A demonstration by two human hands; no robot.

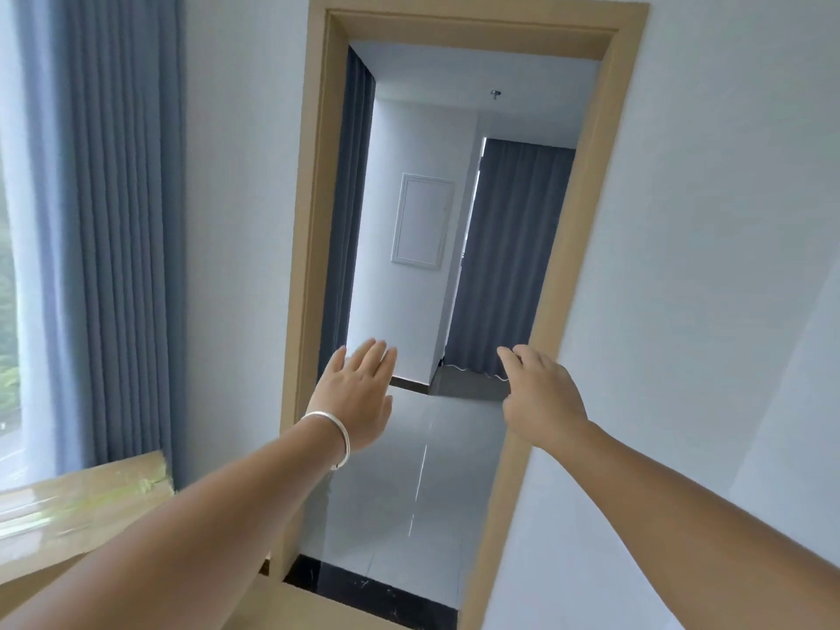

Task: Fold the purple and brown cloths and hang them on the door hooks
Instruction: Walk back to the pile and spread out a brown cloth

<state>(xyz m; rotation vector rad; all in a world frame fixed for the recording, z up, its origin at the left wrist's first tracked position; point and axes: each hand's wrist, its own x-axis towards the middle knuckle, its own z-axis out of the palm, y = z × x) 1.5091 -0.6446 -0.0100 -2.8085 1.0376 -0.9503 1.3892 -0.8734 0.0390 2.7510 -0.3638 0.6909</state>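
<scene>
Both forearms are bare, and a thin silver bangle circles the wrist of the left hand.

tan matt wooden door frame | glossy grey tiled floor | grey-blue pleated cloth curtain | shiny silver metal bangle

Bare hands outstretched, empty, toward doorway.

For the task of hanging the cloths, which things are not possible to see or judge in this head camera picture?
- Purple and brown cloths: nowhere in the head view; the left hand and right hand are open and hold nothing.
- Door hooks and door leaf: not visible; only the door frame shows.
- Wooden surface at lower left: motion-blurred and cut by the frame edge, so its identity is unclear.
- Small ceiling fitting: too small to identify.
</scene>
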